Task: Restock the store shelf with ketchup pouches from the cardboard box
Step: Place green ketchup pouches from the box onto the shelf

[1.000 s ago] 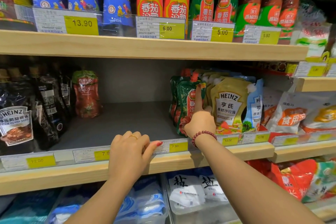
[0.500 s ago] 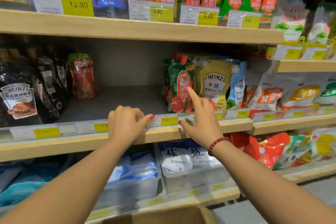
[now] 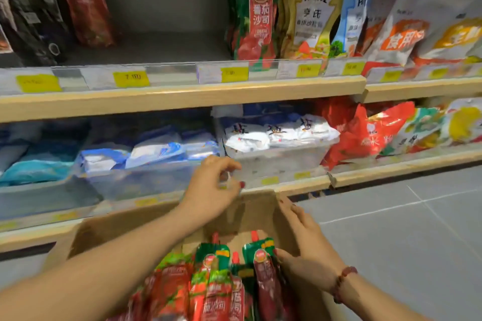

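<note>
An open cardboard box (image 3: 125, 227) stands on the floor below me with several red-and-green ketchup pouches (image 3: 216, 289) upright inside. My right hand (image 3: 307, 250) reaches into the box's right side, fingers straight along the wall, thumb touching the rightmost pouch (image 3: 263, 268). My left hand (image 3: 214, 190) hovers above the box's far wall, fingers loosely curled, holding nothing I can make out. On the middle shelf (image 3: 182, 94), matching ketchup pouches (image 3: 257, 21) stand right of a bare gap. One red pouch (image 3: 86, 5) stands at the gap's left.
Heinz salad-dressing pouches (image 3: 310, 13) stand right of the shelved ketchup, black sauce pouches (image 3: 28, 13) far left. The lower shelf holds clear bins of white salt bags (image 3: 276, 135) and blue bags (image 3: 146, 154). Grey tiled floor (image 3: 404, 242) lies right of the box.
My view dropped from the middle shelf to the box. Both hands left the shelf edge and came down; the right hand went into the box beside a pouch.
</note>
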Motion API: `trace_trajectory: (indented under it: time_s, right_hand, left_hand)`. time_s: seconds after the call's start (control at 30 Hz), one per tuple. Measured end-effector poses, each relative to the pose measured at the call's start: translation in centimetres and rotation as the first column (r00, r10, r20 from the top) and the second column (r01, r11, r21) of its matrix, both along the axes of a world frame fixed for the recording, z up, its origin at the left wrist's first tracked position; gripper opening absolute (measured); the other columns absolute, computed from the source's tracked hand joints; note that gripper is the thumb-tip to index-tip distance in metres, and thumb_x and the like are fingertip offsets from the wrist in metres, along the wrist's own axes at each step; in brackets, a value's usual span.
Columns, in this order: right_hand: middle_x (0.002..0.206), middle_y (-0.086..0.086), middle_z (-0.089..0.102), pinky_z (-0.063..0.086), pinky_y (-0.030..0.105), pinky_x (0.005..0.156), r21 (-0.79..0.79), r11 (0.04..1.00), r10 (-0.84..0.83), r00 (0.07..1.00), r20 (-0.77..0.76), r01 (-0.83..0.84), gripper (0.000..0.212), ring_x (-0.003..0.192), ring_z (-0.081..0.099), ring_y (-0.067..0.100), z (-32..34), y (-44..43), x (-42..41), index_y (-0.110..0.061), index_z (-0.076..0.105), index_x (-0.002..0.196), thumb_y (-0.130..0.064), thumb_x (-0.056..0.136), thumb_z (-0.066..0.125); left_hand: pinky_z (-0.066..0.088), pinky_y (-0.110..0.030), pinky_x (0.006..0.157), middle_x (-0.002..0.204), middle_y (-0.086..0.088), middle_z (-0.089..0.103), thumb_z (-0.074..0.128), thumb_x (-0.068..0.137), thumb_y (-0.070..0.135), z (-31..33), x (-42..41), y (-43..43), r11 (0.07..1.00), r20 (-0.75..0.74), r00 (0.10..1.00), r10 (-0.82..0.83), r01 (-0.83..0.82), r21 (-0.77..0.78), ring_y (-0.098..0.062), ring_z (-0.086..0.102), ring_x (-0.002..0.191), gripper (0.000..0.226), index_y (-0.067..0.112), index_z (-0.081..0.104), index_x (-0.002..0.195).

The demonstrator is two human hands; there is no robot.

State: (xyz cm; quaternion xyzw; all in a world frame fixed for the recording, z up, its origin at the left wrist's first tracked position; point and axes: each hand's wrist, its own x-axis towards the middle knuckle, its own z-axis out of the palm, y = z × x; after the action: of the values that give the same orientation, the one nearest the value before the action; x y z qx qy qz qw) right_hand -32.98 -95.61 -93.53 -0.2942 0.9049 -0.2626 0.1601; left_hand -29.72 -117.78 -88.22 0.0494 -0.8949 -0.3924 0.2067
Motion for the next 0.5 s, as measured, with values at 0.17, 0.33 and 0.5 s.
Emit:
trace_trajectory:
  time_s: [0.17, 0.33, 0.5]
  right_hand:
    - [0.157, -0.003, 0.003, 0.026, 0.037, 0.115, 0.021, 0.998, -0.051, 0.998, -0.029, 0.051, 0.094, 0.143, 0.011, 0.02, -2.9, 1.1, 1.8, -0.032, -0.011, 0.147, -0.034, 0.085, 0.059]
    - [0.152, -0.008, 0.023, 0.037, 0.034, 0.107, -0.05, 0.991, -0.124, 0.991, -0.045, 0.121, 0.089, 0.136, 0.03, 0.013, -4.0, 0.7, 1.7, -0.034, -0.002, 0.148, -0.017, 0.086, 0.059]
    - [0.148, -0.011, 0.027, 0.037, 0.033, 0.104, -0.1, 0.986, -0.136, 0.991, 0.016, 0.137, 0.091, 0.133, 0.033, 0.01, -4.4, 0.9, 1.8, -0.042, 0.001, 0.146, -0.01, 0.083, 0.057]
  left_hand:
    - [0.033, -0.013, 0.07, 0.097, 0.003, 0.049, 0.073, 0.073, 0.013, -8.8, 1.4, 1.4, 0.998, 0.37, 0.927, -0.064, 0.058, 0.028, -0.012, 0.049, 0.089, 0.035, 0.021, 0.062, 0.105]
    - [0.039, -0.017, 0.069, 0.1, 0.004, 0.047, 0.077, 0.069, 0.02, -14.8, 1.5, 2.4, 0.989, 0.583, 0.801, -0.137, 0.076, 0.128, -0.015, 0.051, 0.096, 0.045, 0.022, 0.058, 0.11]
    - [0.051, -0.03, 0.087, 0.12, -0.001, 0.055, 0.083, 0.061, 0.021, -18.6, 1.0, 4.3, 0.966, 0.656, 0.73, -0.189, 0.017, 0.26, -0.017, 0.054, 0.109, 0.068, 0.017, 0.055, 0.123]
